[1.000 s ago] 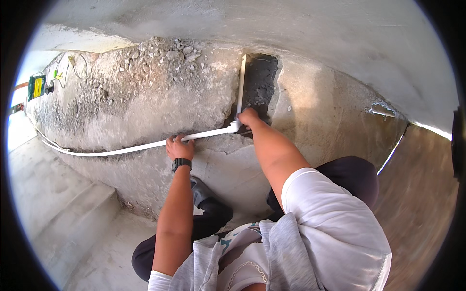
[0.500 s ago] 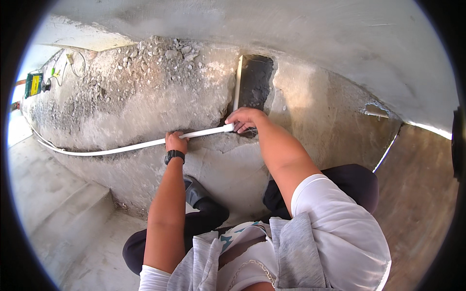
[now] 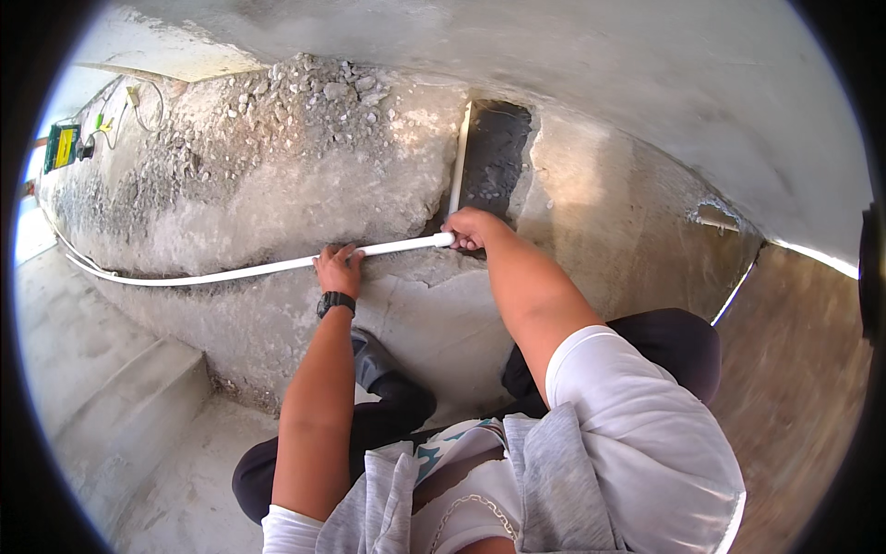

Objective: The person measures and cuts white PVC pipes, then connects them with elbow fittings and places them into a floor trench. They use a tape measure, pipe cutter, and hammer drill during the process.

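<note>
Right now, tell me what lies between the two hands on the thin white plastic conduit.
In the head view, only a bare stretch of the thin white plastic conduit runs between the left hand and the right hand, lying against the rough grey concrete wall.

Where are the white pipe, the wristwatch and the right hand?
white pipe (image 3: 231,273): head view, on its run along the wall groove.
wristwatch (image 3: 336,302): head view, on the black case at the left wrist.
right hand (image 3: 469,228): head view, on the knuckles at the pipe's end.

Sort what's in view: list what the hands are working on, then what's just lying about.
In hand:
left hand pressing on the white pipe
right hand at the pipe's bend
wall recess

Lying about:
green box with wires
rubble
concrete step
</note>
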A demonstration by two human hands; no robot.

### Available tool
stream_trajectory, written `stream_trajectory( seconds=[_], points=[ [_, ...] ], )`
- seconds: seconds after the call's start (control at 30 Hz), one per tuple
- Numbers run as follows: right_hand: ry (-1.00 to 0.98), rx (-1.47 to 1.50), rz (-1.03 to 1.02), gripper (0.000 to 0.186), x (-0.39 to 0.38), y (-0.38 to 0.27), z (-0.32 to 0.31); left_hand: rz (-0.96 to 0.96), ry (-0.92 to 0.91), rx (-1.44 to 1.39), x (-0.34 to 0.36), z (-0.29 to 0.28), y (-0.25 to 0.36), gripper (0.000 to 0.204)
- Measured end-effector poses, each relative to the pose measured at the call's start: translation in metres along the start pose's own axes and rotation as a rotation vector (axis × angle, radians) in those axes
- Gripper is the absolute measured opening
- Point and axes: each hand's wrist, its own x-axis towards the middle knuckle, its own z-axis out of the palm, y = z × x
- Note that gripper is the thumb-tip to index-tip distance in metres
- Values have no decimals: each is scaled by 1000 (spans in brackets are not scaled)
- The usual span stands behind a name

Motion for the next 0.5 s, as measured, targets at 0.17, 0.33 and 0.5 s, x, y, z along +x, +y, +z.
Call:
stream_trajectory(
  seconds=[0.17, 0.33, 0.5],
  points=[
    [65, -81, -25, 25, 15, 1, -4, 38, -46, 6, 2, 7, -4, 30],
    [120, -192, -25, 31, 16, -13, -19, 33, -95, 44, 14, 0, 5, 30],
    [689, -392, -187, 40, 12, -27, -30, -23, -160, 121, 29, -10, 18, 31]
  ],
)
